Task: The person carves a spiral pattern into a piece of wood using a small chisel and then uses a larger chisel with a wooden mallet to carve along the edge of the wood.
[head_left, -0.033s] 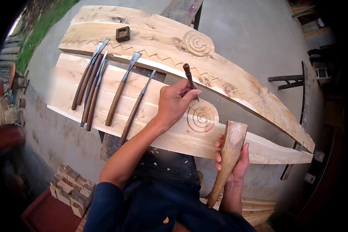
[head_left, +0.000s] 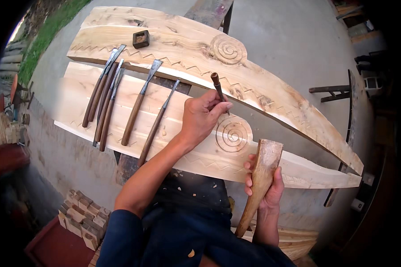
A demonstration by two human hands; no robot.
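Observation:
My left hand (head_left: 203, 115) is closed round a wood-handled chisel (head_left: 217, 84), held nearly upright over the edge of a carved spiral (head_left: 232, 134). Its blade tip is mostly hidden behind my fingers. This spiral belongs to the nearer pale wooden board (head_left: 196, 155). In my right hand (head_left: 272, 190) is a wooden mallet (head_left: 267, 171), thick end up, its narrow end slanting down toward my lap. The mallet stands to the right of the spiral, apart from the chisel. Several more chisels (head_left: 140, 104) lie across the left part of the boards.
A second long board (head_left: 173, 35), with a zigzag line and another spiral, lies beyond the first. On it sits a small dark square box (head_left: 141, 39). Dark trestles (head_left: 209, 11) support the boards. Wood blocks (head_left: 82, 218) are stacked at lower left beside a red surface (head_left: 53, 244).
The mallet and my right hand have shifted slightly to the left. My left hand and the chisel have stayed in place.

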